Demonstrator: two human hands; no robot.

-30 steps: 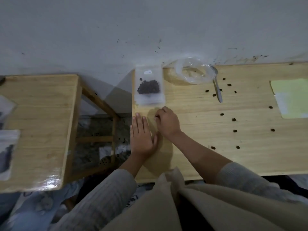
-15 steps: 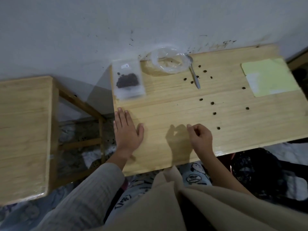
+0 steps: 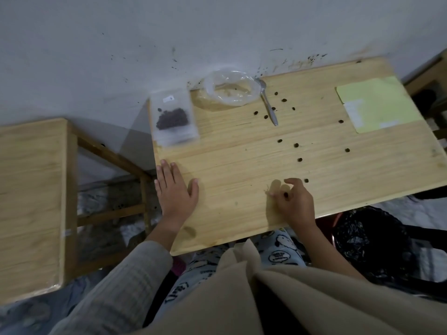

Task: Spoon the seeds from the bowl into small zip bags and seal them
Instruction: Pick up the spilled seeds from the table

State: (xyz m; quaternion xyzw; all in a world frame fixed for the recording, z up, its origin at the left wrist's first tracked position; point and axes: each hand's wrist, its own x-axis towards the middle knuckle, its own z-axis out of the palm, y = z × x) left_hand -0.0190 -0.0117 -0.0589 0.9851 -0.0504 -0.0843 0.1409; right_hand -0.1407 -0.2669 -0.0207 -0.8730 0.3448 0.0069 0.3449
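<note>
Entry, head view. Small clear zip bag (image 3: 174, 122) lies flat at the far left corner of the light wooden table (image 3: 242, 213), holding a dark clump of seeds. I cannot tell from here whether its strip is pressed closed. Just right of it, against the wall, sits the clear plastic bowl (image 3: 231, 90); it looks nearly empty, only a few specks inside at most. Metal spoon (image 3: 267, 101) lies on the table touching the bowl's right side, handle pointing toward me, unheld.

Loose dark seeds (image 3: 296, 145) are scattered over the right half of the table, about a dozen, some near the spoon, some midway, one close to the near edge.

Left hand (image 3: 175, 189) rests flat on the table near its left edge, fingers straight and together, holding nothing. Right hand (image 3: 294, 201) sits near the front edge with fingers curled; a single dark seed (image 3: 286, 195) shows at the fingertips, apparently pinched between thumb and finger.

My reading: bulk spooning is done, one bag filled. What remains appears to be gathering the strays by hand, adding them to a bag, and confirming the seal. A pale yellow-green sheet (image 3: 377, 102) lies at the far right; no further empty bags visible here.
</note>
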